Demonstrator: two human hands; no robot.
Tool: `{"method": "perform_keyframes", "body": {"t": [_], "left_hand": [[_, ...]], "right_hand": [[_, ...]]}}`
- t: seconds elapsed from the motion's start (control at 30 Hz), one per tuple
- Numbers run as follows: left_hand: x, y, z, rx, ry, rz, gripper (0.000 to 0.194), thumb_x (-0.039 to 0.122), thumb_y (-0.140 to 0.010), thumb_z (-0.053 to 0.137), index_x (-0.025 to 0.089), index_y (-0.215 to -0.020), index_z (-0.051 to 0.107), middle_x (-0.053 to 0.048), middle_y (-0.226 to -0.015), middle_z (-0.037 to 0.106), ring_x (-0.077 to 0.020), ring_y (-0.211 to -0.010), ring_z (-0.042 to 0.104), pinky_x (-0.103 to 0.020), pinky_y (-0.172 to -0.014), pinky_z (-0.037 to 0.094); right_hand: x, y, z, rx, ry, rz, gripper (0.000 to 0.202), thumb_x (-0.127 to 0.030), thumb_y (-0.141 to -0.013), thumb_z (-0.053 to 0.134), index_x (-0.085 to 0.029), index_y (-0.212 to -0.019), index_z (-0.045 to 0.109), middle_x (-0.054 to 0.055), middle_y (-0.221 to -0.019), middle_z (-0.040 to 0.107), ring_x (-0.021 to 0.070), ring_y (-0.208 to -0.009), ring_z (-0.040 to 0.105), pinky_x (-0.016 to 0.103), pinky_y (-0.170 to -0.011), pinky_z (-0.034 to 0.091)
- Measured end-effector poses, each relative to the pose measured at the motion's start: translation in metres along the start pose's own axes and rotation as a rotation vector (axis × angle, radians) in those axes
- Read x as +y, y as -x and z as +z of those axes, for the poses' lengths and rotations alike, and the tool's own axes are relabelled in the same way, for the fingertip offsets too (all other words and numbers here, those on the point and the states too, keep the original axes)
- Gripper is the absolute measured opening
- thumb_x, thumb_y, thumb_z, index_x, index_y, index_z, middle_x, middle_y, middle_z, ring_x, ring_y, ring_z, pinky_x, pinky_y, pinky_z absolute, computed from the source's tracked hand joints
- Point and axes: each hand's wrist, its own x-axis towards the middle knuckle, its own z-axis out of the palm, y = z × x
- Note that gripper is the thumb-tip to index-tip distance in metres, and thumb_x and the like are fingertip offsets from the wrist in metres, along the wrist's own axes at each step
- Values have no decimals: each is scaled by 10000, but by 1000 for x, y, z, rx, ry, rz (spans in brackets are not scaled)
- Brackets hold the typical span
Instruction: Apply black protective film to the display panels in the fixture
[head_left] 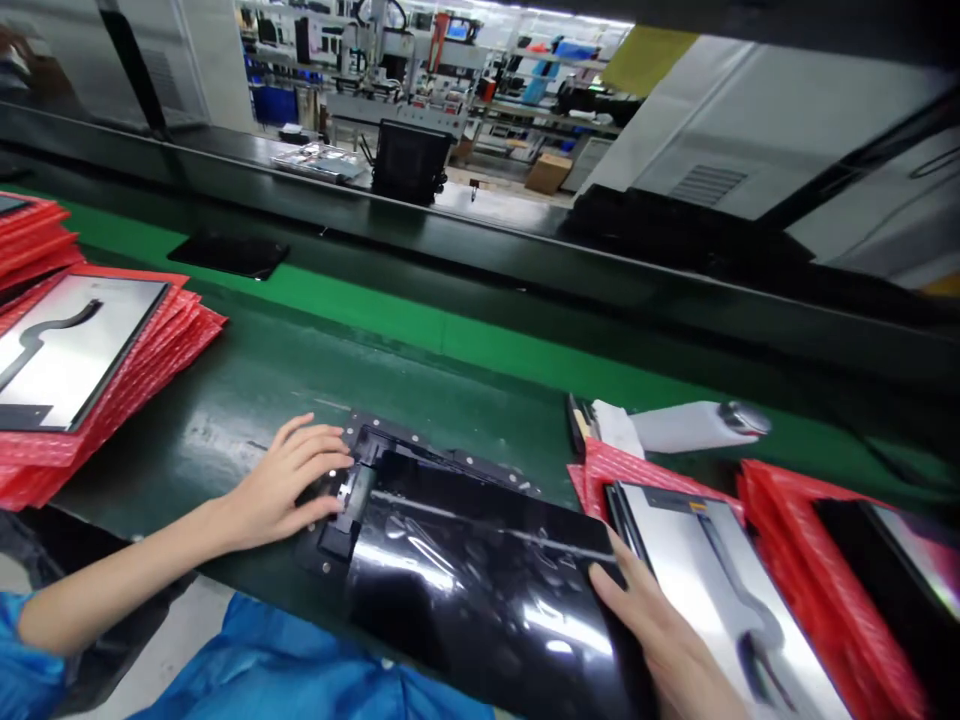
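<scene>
The screen (480, 570) lay partly over the black jig (330, 545), its other end reaching to the right of it. The right hand (652, 620) had its grip closed on that end, thumb on top. At the jig's left end, the left hand (281, 490) rested with fingers loosely spread. A thumb slip on the glossy face risked setting the screen askew or knocking the panel (686, 550) right of the jig.
</scene>
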Motion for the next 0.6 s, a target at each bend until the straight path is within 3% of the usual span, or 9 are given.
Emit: {"method": "perform_keyframes", "body": {"t": [0.1,0.2,0.37,0.6], "left_hand": [[5,2,14,-28,62,45,585,458,-936,573,235,-1452,414,-118,-1440,545,-276,-1440,381,-548,-1242,126],[6,-1,20,-73,65,71,661,452,-960,531,245,-1537,285,-108,-1527,448,-287,-1502,261,-599,-1234,15],[2,-1,25,-91,84,46,688,424,-975,510,228,-1563,212,-110,-1553,403,-280,-1517,213,-635,-1220,14],[0,1,30,-98,112,38,710,431,-976,509,221,-1569,180,-121,-1568,372,-287,-1519,203,-653,-1213,26]], "right_hand": [[3,-11,24,-69,22,116,662,-478,-934,566,-284,-1532,359,71,-1484,508,296,-1398,413,469,-1118,414],[5,-18,36,-86,33,177,727,-498,-913,588,-299,-1553,308,36,-1589,336,282,-1473,234,485,-1164,301],[2,-22,48,-31,4,206,749,-528,-888,608,-284,-1542,338,26,-1614,270,293,-1485,191,512,-1184,201],[-6,-23,55,-29,52,222,771,-569,-870,620,-281,-1534,355,22,-1606,291,295,-1489,195,513,-1187,220]]}}
